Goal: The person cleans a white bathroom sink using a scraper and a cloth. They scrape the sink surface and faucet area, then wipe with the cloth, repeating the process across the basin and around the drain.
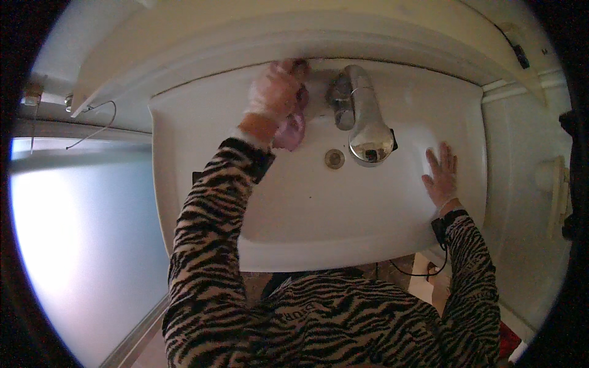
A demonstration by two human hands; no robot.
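Observation:
My left hand (275,89), in a thin translucent glove, grips a pink-purple cloth (291,131) at the back of the white washbasin (285,202). It is blurred and reaches to the left of the chrome faucet (366,119); part of the cloth hangs below my palm. My right hand (441,177), also gloved, rests with fingers spread against the basin's right side and holds nothing. Between the hands, a round metal drain (334,159) sits just left of the faucet's end.
A pale ledge (294,39) runs along the wall behind the basin. To the left is a bright frosted panel (87,239), with a thin cord (112,119) hanging above it. A black cable (416,274) trails from my right wrist below the basin's front edge.

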